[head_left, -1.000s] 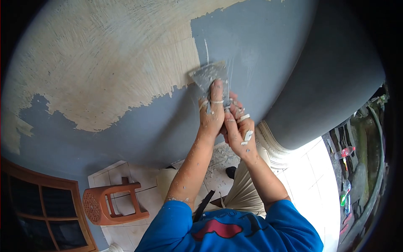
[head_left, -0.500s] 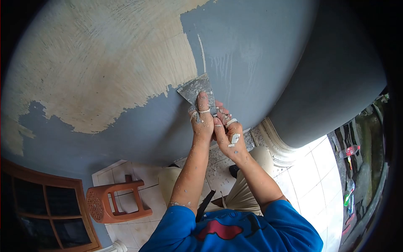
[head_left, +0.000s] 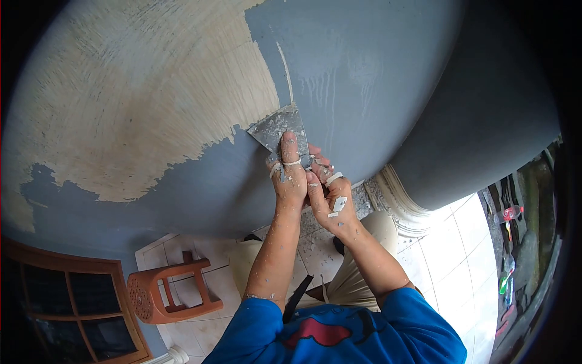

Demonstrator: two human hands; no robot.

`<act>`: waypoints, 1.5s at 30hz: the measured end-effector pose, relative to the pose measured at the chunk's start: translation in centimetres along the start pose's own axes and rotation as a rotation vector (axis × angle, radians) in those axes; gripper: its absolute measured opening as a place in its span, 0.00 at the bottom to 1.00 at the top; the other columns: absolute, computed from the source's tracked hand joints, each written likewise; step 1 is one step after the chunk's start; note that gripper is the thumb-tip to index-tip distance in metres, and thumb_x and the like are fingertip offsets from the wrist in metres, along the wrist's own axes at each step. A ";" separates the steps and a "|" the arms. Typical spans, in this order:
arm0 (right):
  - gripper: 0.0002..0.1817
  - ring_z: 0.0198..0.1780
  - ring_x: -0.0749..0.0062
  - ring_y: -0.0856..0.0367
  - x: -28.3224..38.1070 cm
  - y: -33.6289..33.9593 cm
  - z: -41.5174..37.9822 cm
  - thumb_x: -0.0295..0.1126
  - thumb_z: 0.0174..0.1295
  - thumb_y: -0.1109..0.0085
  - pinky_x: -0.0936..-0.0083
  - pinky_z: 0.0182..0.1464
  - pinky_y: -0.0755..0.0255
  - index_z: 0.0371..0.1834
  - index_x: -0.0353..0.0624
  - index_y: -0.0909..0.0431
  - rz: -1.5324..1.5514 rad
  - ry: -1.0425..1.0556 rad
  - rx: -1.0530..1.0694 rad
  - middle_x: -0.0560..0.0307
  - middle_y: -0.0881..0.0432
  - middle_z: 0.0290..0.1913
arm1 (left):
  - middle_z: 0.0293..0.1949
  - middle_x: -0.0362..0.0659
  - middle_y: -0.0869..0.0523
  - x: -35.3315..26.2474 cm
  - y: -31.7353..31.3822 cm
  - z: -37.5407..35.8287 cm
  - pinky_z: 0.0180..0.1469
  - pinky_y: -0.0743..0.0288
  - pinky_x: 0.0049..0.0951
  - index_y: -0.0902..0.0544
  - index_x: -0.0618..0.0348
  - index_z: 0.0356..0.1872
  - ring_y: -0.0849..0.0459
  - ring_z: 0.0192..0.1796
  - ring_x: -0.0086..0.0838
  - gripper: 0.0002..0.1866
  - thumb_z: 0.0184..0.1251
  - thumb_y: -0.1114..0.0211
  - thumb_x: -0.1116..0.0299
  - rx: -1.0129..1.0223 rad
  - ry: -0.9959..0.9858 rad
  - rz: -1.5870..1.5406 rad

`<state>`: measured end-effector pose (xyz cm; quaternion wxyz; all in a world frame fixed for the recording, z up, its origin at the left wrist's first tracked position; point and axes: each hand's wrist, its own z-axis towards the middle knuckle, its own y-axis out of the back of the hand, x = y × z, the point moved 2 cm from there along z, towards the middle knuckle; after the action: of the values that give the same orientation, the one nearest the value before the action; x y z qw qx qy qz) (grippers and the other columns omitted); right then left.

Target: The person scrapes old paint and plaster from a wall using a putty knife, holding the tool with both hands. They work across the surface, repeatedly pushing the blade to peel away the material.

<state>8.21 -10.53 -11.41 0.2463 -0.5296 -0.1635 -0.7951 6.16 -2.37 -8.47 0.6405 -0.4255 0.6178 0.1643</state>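
Both hands hold one scraper (head_left: 276,129) in the middle of the frame. The left hand (head_left: 288,176) is wrapped around the handle, and one long finger lies flat on the back of the metal blade. That finger seems to push the blade hard against the wall (head_left: 376,79). The right hand (head_left: 327,197) sits just beside and below the left one, with its fingers curled tight around the same handle. Two hands likely give more push than one. Both hands are dotted with white and grey bits.

The blade is tilted, and its wide edge touches the wall right where the blue-grey paint meets the bare patch (head_left: 139,103). The bare patch is pale yellow and fills the upper left of the frame. It has many thin scratch lines in it. Thin white scratch marks also run down the blue paint just above and to the right of the blade.

In the lower left stands an orange plastic stool (head_left: 167,291) on the white tile floor (head_left: 461,242). It is well apart from the hands. A brown wooden window (head_left: 73,303) is in the lower left corner. A white moulding (head_left: 397,203) curves along the foot of the wall at the right. Small paint crumbs lie on the floor below the hands. Nothing stands between the blade and the wall.
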 end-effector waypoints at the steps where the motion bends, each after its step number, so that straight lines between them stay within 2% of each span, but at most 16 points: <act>1: 0.12 0.17 0.82 0.36 0.0 0.0 0.0 0.29 0.62 0.50 0.78 0.20 0.40 0.37 0.28 0.24 0.011 -0.014 0.004 0.52 0.28 0.15 | 0.18 0.48 0.24 -0.1 -0.1 -0.1 0.21 0.25 0.28 0.28 0.66 0.26 0.23 0.18 0.31 0.29 0.61 0.48 0.43 -0.005 0.007 0.006; 5: 0.12 0.18 0.83 0.36 0.7 0.0 0.4 0.29 0.62 0.49 0.79 0.20 0.40 0.37 0.27 0.25 -0.007 -0.012 -0.036 0.53 0.28 0.15 | 0.19 0.48 0.24 -0.6 -0.4 0.3 0.23 0.24 0.28 0.27 0.67 0.28 0.22 0.19 0.31 0.29 0.61 0.49 0.42 -0.008 -0.034 0.006; 8: 0.13 0.19 0.84 0.37 3.9 0.0 3.1 0.29 0.61 0.49 0.79 0.20 0.40 0.37 0.26 0.25 0.096 0.038 -0.025 0.55 0.28 0.15 | 0.19 0.48 0.23 -4.6 -1.9 0.4 0.24 0.24 0.28 0.26 0.67 0.28 0.22 0.20 0.31 0.30 0.62 0.50 0.42 0.080 -0.155 0.047; 10: 0.13 0.19 0.84 0.37 6.0 0.2 4.2 0.29 0.61 0.49 0.80 0.20 0.40 0.37 0.26 0.24 0.105 0.055 0.004 0.55 0.28 0.15 | 0.22 0.50 0.21 -6.8 -2.9 -0.1 0.22 0.25 0.27 0.27 0.67 0.31 0.21 0.21 0.30 0.30 0.65 0.53 0.43 0.116 -0.141 0.020; 12: 0.12 0.18 0.83 0.38 6.1 0.0 4.0 0.30 0.62 0.49 0.79 0.19 0.42 0.31 0.28 0.25 0.136 0.057 0.014 0.55 0.30 0.14 | 0.22 0.49 0.21 -7.7 -3.3 -0.4 0.23 0.25 0.27 0.27 0.67 0.30 0.22 0.21 0.30 0.30 0.64 0.53 0.43 0.130 -0.146 0.000; 17: 0.14 0.18 0.83 0.39 1.7 0.0 0.3 0.32 0.62 0.50 0.77 0.18 0.43 0.25 0.30 0.28 -0.066 -0.109 0.063 0.56 0.31 0.13 | 0.20 0.49 0.22 -2.7 -0.2 -0.6 0.23 0.25 0.27 0.26 0.68 0.29 0.22 0.20 0.30 0.30 0.63 0.51 0.43 0.043 -0.061 0.030; 22: 0.14 0.19 0.82 0.38 1.7 -0.7 -0.1 0.32 0.63 0.50 0.77 0.20 0.41 0.28 0.29 0.27 0.049 -0.069 -0.011 0.57 0.31 0.14 | 0.18 0.49 0.22 -1.9 0.3 -0.6 0.22 0.26 0.27 0.26 0.67 0.28 0.22 0.18 0.29 0.28 0.64 0.50 0.45 0.053 -0.038 0.019; 25: 0.13 0.19 0.83 0.37 4.1 -0.7 2.1 0.31 0.63 0.51 0.79 0.21 0.40 0.29 0.29 0.26 0.116 -0.017 -0.044 0.59 0.30 0.15 | 0.22 0.49 0.22 -4.7 -1.2 -0.1 0.24 0.25 0.27 0.27 0.68 0.31 0.21 0.23 0.29 0.29 0.66 0.54 0.44 0.130 -0.159 0.084; 28: 0.13 0.21 0.84 0.37 8.2 -0.1 5.2 0.31 0.63 0.51 0.80 0.21 0.40 0.30 0.29 0.26 0.140 0.040 -0.018 0.61 0.28 0.17 | 0.20 0.50 0.22 -9.0 -3.9 -0.2 0.22 0.26 0.26 0.26 0.67 0.28 0.22 0.20 0.29 0.27 0.64 0.51 0.46 0.128 -0.260 -0.002; 32: 0.12 0.22 0.86 0.36 12.0 0.8 7.2 0.31 0.63 0.51 0.82 0.21 0.40 0.29 0.30 0.25 0.140 0.056 0.068 0.63 0.28 0.19 | 0.20 0.49 0.21 -12.6 -5.6 -0.5 0.22 0.27 0.25 0.26 0.67 0.28 0.23 0.20 0.28 0.27 0.64 0.52 0.47 0.179 -0.321 0.005; 34: 0.12 0.23 0.87 0.36 11.4 0.8 6.2 0.30 0.64 0.52 0.83 0.22 0.40 0.32 0.30 0.25 0.183 0.029 0.076 0.65 0.28 0.19 | 0.20 0.49 0.21 -11.8 -5.2 -0.6 0.22 0.27 0.26 0.26 0.67 0.28 0.23 0.20 0.27 0.26 0.64 0.52 0.47 0.179 -0.314 0.018; 37: 0.12 0.21 0.87 0.35 6.6 0.8 2.7 0.31 0.65 0.53 0.84 0.21 0.39 0.38 0.30 0.26 0.149 -0.052 0.085 0.65 0.29 0.19 | 0.20 0.49 0.21 -5.9 -2.7 -0.6 0.21 0.27 0.26 0.26 0.68 0.29 0.23 0.19 0.27 0.29 0.64 0.51 0.44 0.115 -0.243 0.044; 38: 0.13 0.19 0.87 0.34 4.5 0.8 1.3 0.31 0.65 0.54 0.84 0.20 0.39 0.42 0.30 0.27 0.086 -0.085 0.083 0.65 0.28 0.18 | 0.20 0.49 0.21 -4.0 -1.7 -0.7 0.21 0.26 0.26 0.26 0.68 0.29 0.23 0.19 0.27 0.30 0.64 0.52 0.43 0.133 -0.155 0.081; 39: 0.13 0.17 0.86 0.34 3.2 0.8 0.1 0.31 0.66 0.54 0.84 0.18 0.39 0.44 0.30 0.28 0.106 -0.142 0.072 0.65 0.28 0.17 | 0.25 0.49 0.21 -2.1 -0.9 -0.8 0.23 0.25 0.26 0.26 0.68 0.30 0.21 0.22 0.29 0.27 0.66 0.51 0.47 0.158 -0.070 0.054; 41: 0.15 0.14 0.85 0.33 1.7 0.8 -1.8 0.31 0.66 0.55 0.84 0.15 0.40 0.48 0.31 0.30 0.138 -0.268 0.060 0.64 0.28 0.16 | 0.25 0.49 0.21 0.5 -0.1 -0.5 0.22 0.25 0.25 0.25 0.68 0.30 0.21 0.22 0.28 0.27 0.66 0.51 0.47 0.191 0.008 0.085; 45: 0.15 0.11 0.84 0.33 1.4 0.9 -1.9 0.32 0.67 0.55 0.84 0.13 0.42 0.48 0.31 0.31 0.189 -0.282 -0.014 0.63 0.28 0.14 | 0.21 0.48 0.21 0.9 -0.5 -0.2 0.21 0.27 0.24 0.25 0.68 0.29 0.22 0.20 0.26 0.28 0.66 0.51 0.46 0.270 0.040 0.142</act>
<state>6.80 -12.59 -10.84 0.2908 -0.6505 -0.1402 -0.6875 6.59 -3.08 -9.15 0.6663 -0.2941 0.6753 0.1163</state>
